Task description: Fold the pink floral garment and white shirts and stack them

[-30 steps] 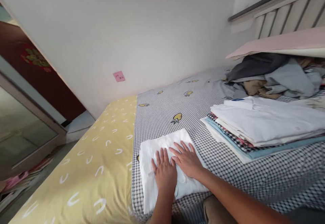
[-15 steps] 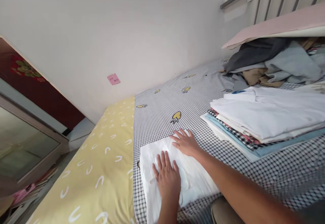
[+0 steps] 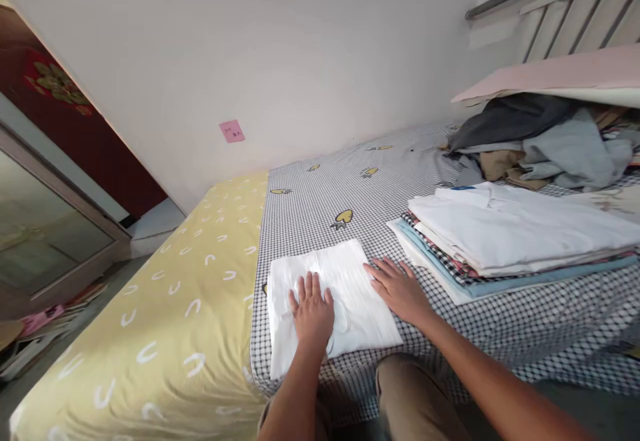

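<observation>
A folded white garment [image 3: 345, 264] lies flat on the checked bedsheet [image 3: 310, 211], near the bed's front edge. My left hand [image 3: 313, 311] rests palm down on its middle, fingers stretched out. A thin white strap or cord shows beside that hand, partly covered by it. At the garment's right edge is my right hand [image 3: 400, 289], fingers spread, the fingertips touching the cloth and the palm over the checked sheet. To the right sits a stack of folded clothes [image 3: 520, 228], with a white collared shirt on top.
A yellow patterned cover [image 3: 200, 281] spreads over the bed's left part. Loose grey and brown clothes [image 3: 560, 141] are heaped at the back right under a pink board-like sheet [image 3: 560, 78]. A pink note [image 3: 232, 131] is on the wall. My knees are at the bed's front edge.
My right hand has slid from the top of the white garment to its right edge. The left hand stays on the garment. The view has shifted, showing more of my legs.
</observation>
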The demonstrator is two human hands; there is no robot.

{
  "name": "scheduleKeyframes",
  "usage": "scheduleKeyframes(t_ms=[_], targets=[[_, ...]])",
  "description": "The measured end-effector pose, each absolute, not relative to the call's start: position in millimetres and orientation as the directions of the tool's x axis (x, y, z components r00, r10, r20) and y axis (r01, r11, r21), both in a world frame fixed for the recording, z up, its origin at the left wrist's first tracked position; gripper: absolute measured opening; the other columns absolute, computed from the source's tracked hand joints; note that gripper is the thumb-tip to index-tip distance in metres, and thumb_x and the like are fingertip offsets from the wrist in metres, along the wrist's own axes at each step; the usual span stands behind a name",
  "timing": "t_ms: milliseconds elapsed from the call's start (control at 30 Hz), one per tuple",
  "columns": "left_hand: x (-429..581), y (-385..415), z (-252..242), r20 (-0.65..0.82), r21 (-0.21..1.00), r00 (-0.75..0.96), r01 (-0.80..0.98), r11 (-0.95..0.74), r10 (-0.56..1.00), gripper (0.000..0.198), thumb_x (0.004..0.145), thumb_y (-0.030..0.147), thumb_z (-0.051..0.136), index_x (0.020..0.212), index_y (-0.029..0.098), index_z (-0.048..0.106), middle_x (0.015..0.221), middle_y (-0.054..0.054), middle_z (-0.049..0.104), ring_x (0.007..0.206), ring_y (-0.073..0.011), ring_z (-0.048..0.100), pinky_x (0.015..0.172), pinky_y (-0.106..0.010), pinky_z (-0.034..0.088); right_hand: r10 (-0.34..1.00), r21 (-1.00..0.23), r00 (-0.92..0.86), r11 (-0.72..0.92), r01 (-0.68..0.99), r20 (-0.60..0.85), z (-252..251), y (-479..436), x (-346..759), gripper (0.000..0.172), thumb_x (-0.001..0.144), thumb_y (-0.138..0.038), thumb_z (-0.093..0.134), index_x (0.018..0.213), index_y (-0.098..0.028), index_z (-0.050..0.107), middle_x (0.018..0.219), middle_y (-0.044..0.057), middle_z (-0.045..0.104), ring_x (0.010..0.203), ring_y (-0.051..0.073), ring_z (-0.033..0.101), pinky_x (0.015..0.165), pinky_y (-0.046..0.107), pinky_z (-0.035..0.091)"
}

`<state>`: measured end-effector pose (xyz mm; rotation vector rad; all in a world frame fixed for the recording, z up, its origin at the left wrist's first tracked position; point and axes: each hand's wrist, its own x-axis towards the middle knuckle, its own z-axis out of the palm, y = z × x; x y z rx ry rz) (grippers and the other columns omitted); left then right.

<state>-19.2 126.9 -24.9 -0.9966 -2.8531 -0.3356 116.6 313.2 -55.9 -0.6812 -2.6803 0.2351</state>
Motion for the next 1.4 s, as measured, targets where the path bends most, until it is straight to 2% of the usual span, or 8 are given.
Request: scheduleKeyframes(t_ms=[100, 267, 433, 567, 767, 900, 1067, 1400], targets=[[-28.8, 127.9, -19.9, 0.056, 0.260, -0.795, 0.595, 0.760, 0.604, 0.057, 0.100, 0.039, 0.032, 0.155, 0.024, 0.038, 0.166, -0.006, 0.031, 0.156, -0.0275, 0.021, 0.126, -0.061, 0.014, 0.503, -0.212, -0.812, 0.864, 0.458, 0.297, -57.0, 310.9, 114.6, 0.049, 0.104, -0.042, 0.035, 0.150, -0.038, 0.047, 0.157, 0.001, 0.048, 0.148, 0.029, 0.036, 0.118, 0.062, 0.026], [-51.5, 114.2, 3.2, 0.017, 0.333, -0.768, 0.608, 0.720, 0.641, 0.048, 0.097, 0.038, 0.045, 0.144, 0.030, 0.051, 0.159, -0.005, 0.047, 0.146, -0.0225, 0.044, 0.120, -0.048, 0.037, 0.528, -0.318, -0.796, 0.840, 0.439, 0.296, -56.3, 309.4, 107.1, 0.050, 0.101, -0.046, 0.038, 0.149, -0.036, 0.050, 0.157, 0.002, 0.049, 0.148, 0.031, 0.036, 0.118, 0.063, 0.022], [-32.9, 56.0, 9.8, 0.225, 0.356, -0.761, 0.646, 0.675, 0.609, 0.047, 0.099, 0.025, 0.037, 0.144, 0.024, 0.050, 0.166, -0.011, 0.033, 0.150, -0.0238, 0.038, 0.120, -0.048, 0.037, 0.558, -0.440, -0.770, 0.802, 0.404, 0.310, -54.6, 316.1, 112.2, 0.050, 0.100, -0.047, 0.037, 0.146, -0.033, 0.052, 0.152, 0.004, 0.054, 0.146, 0.029, 0.040, 0.119, 0.061, 0.024], [1.2, -15.2, -34.0, 0.490, 0.359, -0.694, 0.712, 0.604, 0.527, 0.042, 0.101, 0.028, 0.036, 0.136, 0.029, 0.058, 0.160, -0.009, 0.044, 0.148, -0.0252, 0.040, 0.122, -0.052, 0.034, 0.617, -0.523, -0.713, 0.750, 0.405, 0.333, -51.6, 321.9, 118.3, 0.055, 0.103, -0.042, 0.025, 0.153, -0.026, 0.042, 0.147, 0.010, 0.059, 0.135, 0.022, 0.055, 0.113, 0.049, 0.041], [34.6, -65.9, -92.8, 0.496, 0.449, -0.847, 0.437, 0.779, 0.190, 0.055, 0.097, 0.029, 0.044, 0.152, 0.023, 0.041, 0.153, -0.019, 0.046, 0.142, -0.0305, 0.048, 0.108, -0.051, 0.051, 0.510, -0.480, -0.729, 0.831, 0.280, 0.457, -27.5, 258.4, 110.0, 0.062, 0.097, -0.042, 0.043, 0.156, -0.025, 0.037, 0.156, 0.013, 0.048, 0.144, 0.029, 0.043, 0.116, 0.053, 0.035], [37.1, -50.5, -73.5, 0.505, 0.238, -0.803, 0.483, 0.843, 0.317, 0.062, 0.095, 0.015, 0.046, 0.154, 0.033, 0.039, 0.165, -0.015, 0.033, 0.153, -0.0309, 0.031, 0.118, -0.056, 0.037, 0.243, -0.350, -0.934, 0.926, 0.144, 0.260, -6.0, 193.8, 92.7, 0.084, 0.085, -0.047, 0.066, 0.159, -0.040, 0.027, 0.170, 0.003, 0.020, 0.156, 0.034, 0.016, 0.122, 0.062, 0.012], [16.3, -40.0, -59.2, 0.404, 0.182, -0.763, 0.608, 0.773, 0.505, 0.064, 0.091, 0.010, 0.049, 0.143, 0.047, 0.051, 0.164, -0.003, 0.039, 0.153, -0.0328, 0.030, 0.121, -0.064, 0.026, 0.210, -0.239, -0.966, 0.940, 0.242, -0.154, -10.0, 168.5, 77.2, 0.120, 0.061, -0.040, 0.088, 0.161, -0.039, 0.022, 0.172, 0.006, -0.004, 0.156, 0.039, -0.005, 0.120, 0.066, -0.001], [-3.1, -24.4, -27.8, 0.492, 0.514, -0.728, 0.686, 0.516, 0.478, 0.037, 0.094, 0.011, 0.048, 0.108, 0.033, 0.074, 0.115, 0.000, 0.079, 0.116, -0.0211, 0.066, 0.125, -0.059, 0.011, 0.270, -0.253, -0.962, 0.929, 0.270, -0.037, -21.4, 167.0, 75.6, 0.075, 0.085, -0.027, 0.063, 0.155, -0.042, 0.039, 0.171, 0.001, 0.015, 0.156, 0.035, 0.010, 0.121, 0.063, 0.007]])
